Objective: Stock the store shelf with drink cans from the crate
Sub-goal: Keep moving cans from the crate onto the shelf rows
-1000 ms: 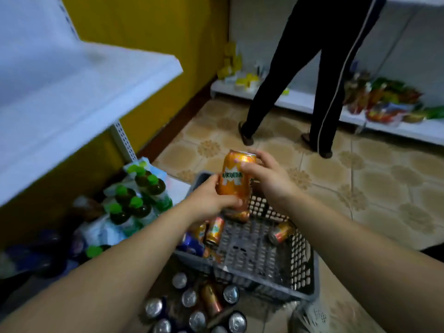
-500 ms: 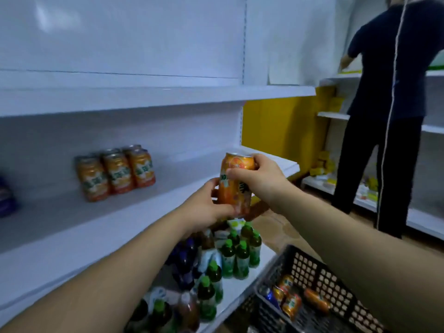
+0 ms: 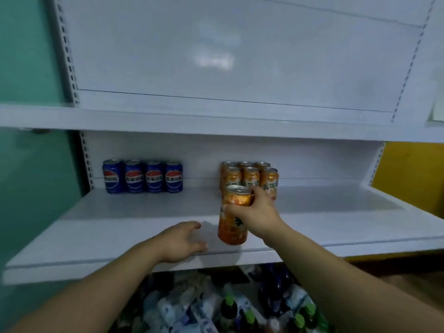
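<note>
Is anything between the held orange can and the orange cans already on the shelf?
Nothing visible. The right hand holds the orange can right in front of the stocked orange cans. The left hand and blue cans sit off to the left on the shelf.

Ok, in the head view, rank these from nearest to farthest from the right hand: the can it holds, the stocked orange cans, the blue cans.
1. In the grip of the right hand: held orange can.
2. Just behind it: stocked orange cans.
3. Far left, at the back: blue cans.
</note>
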Demonstrator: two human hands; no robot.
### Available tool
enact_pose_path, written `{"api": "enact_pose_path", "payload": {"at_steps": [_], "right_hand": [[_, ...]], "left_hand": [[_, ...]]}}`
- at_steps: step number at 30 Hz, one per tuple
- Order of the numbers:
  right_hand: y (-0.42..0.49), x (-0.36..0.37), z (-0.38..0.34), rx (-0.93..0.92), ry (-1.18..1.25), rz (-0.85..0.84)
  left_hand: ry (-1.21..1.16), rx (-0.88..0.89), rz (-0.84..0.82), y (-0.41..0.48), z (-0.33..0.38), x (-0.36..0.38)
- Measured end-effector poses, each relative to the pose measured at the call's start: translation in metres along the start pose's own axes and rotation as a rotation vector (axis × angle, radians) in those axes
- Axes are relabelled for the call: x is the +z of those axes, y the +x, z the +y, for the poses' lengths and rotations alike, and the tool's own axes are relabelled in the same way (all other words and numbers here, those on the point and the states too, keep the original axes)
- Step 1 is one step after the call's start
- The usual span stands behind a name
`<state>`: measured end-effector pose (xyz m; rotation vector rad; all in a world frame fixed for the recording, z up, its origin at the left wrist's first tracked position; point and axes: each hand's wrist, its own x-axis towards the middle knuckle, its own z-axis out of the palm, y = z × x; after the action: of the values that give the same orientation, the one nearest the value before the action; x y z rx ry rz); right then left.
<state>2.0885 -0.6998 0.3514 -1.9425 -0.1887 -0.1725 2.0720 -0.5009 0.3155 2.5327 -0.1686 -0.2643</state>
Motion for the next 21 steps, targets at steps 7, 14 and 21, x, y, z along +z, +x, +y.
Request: {"api": "enact_pose_path", "payload": {"at_steps": [7,14,21], "right_hand": [[0.028,0.055,0.015,-0.024,-0.118,0.008],[0.038,0.060,0.038,-0.120,-0.232,0.063],[0.046,0.052,0.048,-0.094,-0.154,-0.029]], "left_hand": [[0.303,-0.165,0.050,0.017,-0.056,-0.004],[0.430,-0.160,0.086,0.042,-0.044,0.024],[0.453,-0.191,0.045,0.048,-0.046,0.022]]}}
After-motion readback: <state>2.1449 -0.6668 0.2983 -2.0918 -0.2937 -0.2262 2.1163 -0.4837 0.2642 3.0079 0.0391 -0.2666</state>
